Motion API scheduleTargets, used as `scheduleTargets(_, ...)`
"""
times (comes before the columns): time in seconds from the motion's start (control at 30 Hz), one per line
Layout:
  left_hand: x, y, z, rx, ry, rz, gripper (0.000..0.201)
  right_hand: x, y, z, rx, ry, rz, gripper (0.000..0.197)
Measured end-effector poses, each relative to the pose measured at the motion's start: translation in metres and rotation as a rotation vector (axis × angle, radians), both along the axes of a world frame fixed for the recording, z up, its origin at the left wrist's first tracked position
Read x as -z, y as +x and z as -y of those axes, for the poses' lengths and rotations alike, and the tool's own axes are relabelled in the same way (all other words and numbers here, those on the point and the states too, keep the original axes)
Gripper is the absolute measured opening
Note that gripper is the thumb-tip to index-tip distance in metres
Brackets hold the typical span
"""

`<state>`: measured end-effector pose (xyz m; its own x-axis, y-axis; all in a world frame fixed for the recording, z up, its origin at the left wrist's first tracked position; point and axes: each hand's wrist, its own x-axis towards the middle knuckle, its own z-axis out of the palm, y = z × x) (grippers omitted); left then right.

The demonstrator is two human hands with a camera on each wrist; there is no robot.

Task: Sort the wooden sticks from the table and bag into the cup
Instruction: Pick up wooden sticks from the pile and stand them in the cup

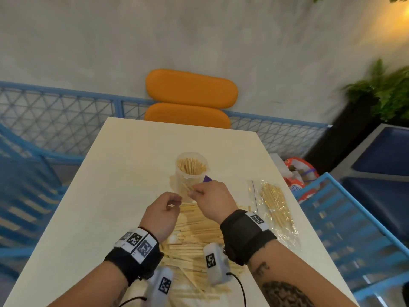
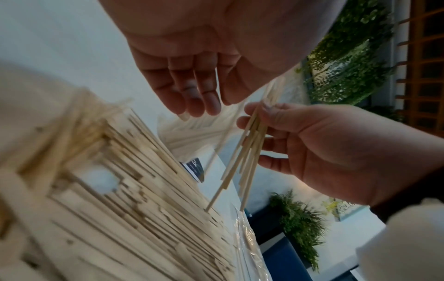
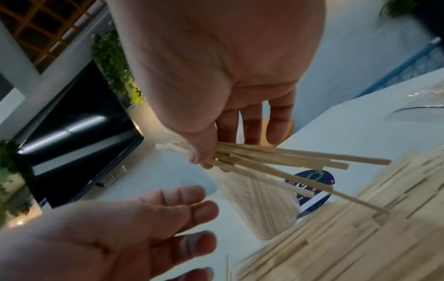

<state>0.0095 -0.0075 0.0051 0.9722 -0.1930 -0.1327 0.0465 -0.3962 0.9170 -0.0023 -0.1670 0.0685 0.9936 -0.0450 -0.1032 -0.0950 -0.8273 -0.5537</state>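
On the white worktop (image 1: 124,165), near its middle, stands a translucent cup (image 1: 191,173) already packed with upright wooden sticks. Just on the near side of the cup, the right hand (image 1: 212,199) pinches a small bundle of sticks (image 3: 276,161) between thumb and fingers; in the right wrist view the bundle fans out from the grip, and the longest stick reaches down to the pile. The left wrist view shows the same bundle (image 2: 247,152) hanging slantwise from the curled fingers.

The left hand (image 1: 162,212) hovers just left of the right one, close to it but apart. Its fingers are relaxed and slightly bent, palm open, and it holds nothing that can be made out; the wrist views show its fingers (image 2: 192,89) loosely together above the pile.

Under both hands and wrists lies a broad loose pile of sticks (image 1: 194,247), spreading toward the near edge of the worktop. To the right of the pile, near the right edge, lies a clear plastic bag (image 1: 276,209) with more sticks inside, lying lengthwise from far to near.

A small purple-blue card (image 1: 207,178) shows at the cup's right side. Beyond the far edge stands an orange chair (image 1: 190,89), with blue mesh railing (image 1: 57,116) behind it and a green plant (image 1: 387,94) at far right.
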Motion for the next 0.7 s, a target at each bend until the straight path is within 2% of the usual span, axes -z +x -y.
scheduleTargets(0.17, -0.011, -0.006, 0.026, 0.021, -0.042, -0.009, 0.031, -0.003, -0.005, 0.018, 0.041, 0.036, 0.024, 0.031)
scheduleTargets(0.4, -0.016, -0.006, 0.031, 0.066, 0.087, 0.058, 0.035, -0.021, -0.007, 0.02, 0.076, 0.26, 0.128, 0.039)
scheduleTargets(0.5, -0.023, -0.007, 0.035, 0.187, -0.042, 0.096, 0.033, -0.031, -0.002, 0.011, 0.085, 0.438, 0.129, 0.047)
scheduleTargets(0.57, -0.026, -0.007, 0.037, 0.25, -0.128, 0.102, 0.025, -0.033, -0.002, 0.005, 0.075, 0.554, 0.091, 0.041)
scheduleTargets(0.63, -0.025, -0.003, 0.036, 0.21, -0.154, 0.109, 0.017, -0.032, 0.0, 0.002, 0.052, 0.668, 0.025, 0.027)
scheduleTargets(0.7, -0.022, 0.0, 0.031, 0.175, -0.216, 0.059, 0.02, -0.027, 0.002, 0.006, 0.002, 0.711, 0.007, 0.023)
